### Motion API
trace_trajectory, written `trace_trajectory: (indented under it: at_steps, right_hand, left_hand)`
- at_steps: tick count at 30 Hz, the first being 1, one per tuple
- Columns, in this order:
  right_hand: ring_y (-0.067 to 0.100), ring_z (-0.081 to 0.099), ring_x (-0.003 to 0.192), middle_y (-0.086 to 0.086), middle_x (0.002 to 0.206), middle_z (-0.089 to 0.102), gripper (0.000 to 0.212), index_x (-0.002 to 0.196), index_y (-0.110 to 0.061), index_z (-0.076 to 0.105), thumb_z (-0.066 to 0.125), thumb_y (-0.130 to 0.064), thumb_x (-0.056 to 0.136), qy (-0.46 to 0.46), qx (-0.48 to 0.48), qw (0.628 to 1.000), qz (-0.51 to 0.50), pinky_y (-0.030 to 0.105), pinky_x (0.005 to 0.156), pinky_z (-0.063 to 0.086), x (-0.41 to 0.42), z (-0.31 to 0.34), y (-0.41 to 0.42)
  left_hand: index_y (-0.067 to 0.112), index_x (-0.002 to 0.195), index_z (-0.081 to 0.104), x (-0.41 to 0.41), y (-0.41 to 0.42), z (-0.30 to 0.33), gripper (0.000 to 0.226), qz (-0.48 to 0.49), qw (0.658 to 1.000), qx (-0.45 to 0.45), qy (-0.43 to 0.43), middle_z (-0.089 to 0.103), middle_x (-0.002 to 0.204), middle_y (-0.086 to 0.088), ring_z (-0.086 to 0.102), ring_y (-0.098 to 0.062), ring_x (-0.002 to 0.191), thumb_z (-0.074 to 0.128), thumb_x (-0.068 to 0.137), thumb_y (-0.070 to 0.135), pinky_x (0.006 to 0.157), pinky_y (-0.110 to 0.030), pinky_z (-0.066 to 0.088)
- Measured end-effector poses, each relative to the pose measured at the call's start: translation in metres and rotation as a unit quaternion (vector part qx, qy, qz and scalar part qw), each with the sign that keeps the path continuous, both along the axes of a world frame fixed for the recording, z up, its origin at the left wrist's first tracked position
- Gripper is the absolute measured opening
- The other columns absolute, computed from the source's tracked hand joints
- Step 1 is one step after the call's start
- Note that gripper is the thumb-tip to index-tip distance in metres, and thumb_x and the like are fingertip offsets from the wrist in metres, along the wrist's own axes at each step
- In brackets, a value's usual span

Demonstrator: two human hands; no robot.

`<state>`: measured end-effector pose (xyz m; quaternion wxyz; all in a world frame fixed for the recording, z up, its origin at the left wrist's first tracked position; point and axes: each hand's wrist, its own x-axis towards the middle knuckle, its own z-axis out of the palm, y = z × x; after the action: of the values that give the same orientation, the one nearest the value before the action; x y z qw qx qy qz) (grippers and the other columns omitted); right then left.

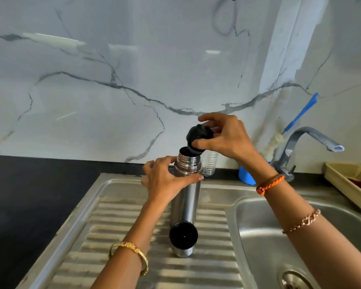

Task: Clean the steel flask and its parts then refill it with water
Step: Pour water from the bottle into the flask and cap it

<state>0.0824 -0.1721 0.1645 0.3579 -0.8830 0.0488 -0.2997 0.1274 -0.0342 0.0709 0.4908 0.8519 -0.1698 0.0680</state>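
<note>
Gripping the flask (186, 197) neck, left hand (167, 182); right hand (227, 138) fingers pinch the black stopper (198, 135).

Home kitchen: steel sink (258, 215) with ribbed drainboard (117, 236), tap (304, 140), marble-look backsplash (92, 80), dark counter (19, 195).

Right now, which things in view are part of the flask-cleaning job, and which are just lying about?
Part of the job:
steel flask, gripped by the left hand
black stopper, pinched by the right hand
cup lid on the drainboard
tap
sink

Lying about:
plastic bottle
blue cup
beige tray
</note>
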Motion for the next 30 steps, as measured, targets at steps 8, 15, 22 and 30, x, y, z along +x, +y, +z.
trace_trajectory:
  at_steps: [8,15,22,30]
  right_hand:
    - [0.010,0.061,0.085,-0.004,0.098,0.066,0.049,0.110,-0.016,0.066,0.081,-0.020,0.063,0.105,-0.178,0.974,0.097,0.012,0.071,0.046,0.011,0.011,0.012]
    - [0.022,0.058,0.087,0.006,0.092,0.064,0.055,0.104,-0.008,0.064,0.071,-0.051,0.071,0.127,-0.317,0.940,0.005,0.029,0.073,0.043,0.018,-0.006,0.015]
    - [0.016,0.050,0.104,0.006,0.120,0.055,0.060,0.131,-0.020,0.046,0.060,-0.051,0.081,0.146,-0.223,0.958,0.109,0.024,0.083,0.037,0.006,-0.002,0.003]
    - [0.026,0.055,0.093,0.011,0.107,0.061,0.054,0.125,-0.014,0.051,0.058,-0.049,0.084,0.155,-0.370,0.916,0.019,0.031,0.076,0.040,0.007,-0.009,0.016]
  left_hand:
    - [0.036,0.091,0.057,0.004,0.002,-0.002,0.063,-0.021,1.000,-0.010,0.004,0.051,0.083,0.025,0.047,-0.016,0.113,0.078,0.041,0.068,0.097,-0.048,0.038]
    - [0.032,0.091,0.054,0.006,0.001,0.002,0.058,-0.028,0.999,-0.003,0.026,0.058,0.089,0.017,0.056,-0.018,0.104,0.082,0.048,0.059,0.093,-0.047,0.043]
    - [0.019,0.102,0.059,0.008,0.001,-0.002,0.063,-0.063,0.996,-0.063,0.032,0.066,0.095,0.006,0.062,-0.011,0.089,0.088,0.050,0.041,0.080,-0.029,0.051]
    - [0.020,0.098,0.056,0.009,0.001,-0.003,0.060,-0.074,0.994,-0.074,0.035,0.064,0.089,0.010,0.061,-0.006,0.084,0.089,0.050,0.037,0.076,-0.025,0.050]
